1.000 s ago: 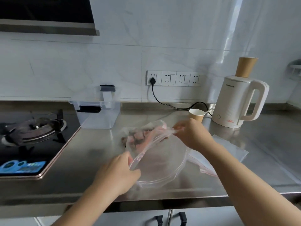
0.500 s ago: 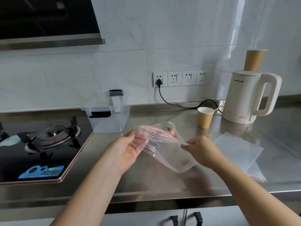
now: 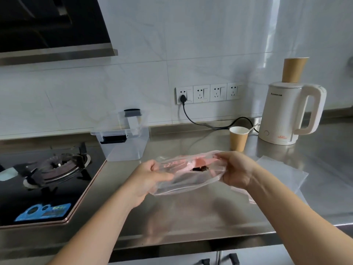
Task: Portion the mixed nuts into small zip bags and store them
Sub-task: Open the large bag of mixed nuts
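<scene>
Gripping hands (image 3: 193, 175), unlabelled zip bag (image 3: 183, 180)

The scene is evenly and brightly lit by soft daylight. A broad pale glare band is seen on the wall tiles (image 3: 271, 41) at one o'clock, and dull reflections are carried by the steel counter (image 3: 191, 213). Straight lines are bowed towards the edges. Slight motion blur is noted.

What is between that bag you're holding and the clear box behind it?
Nothing visible: both hands, left and right, grip the zip bag, and only bare counter lies before the clear box.
</scene>
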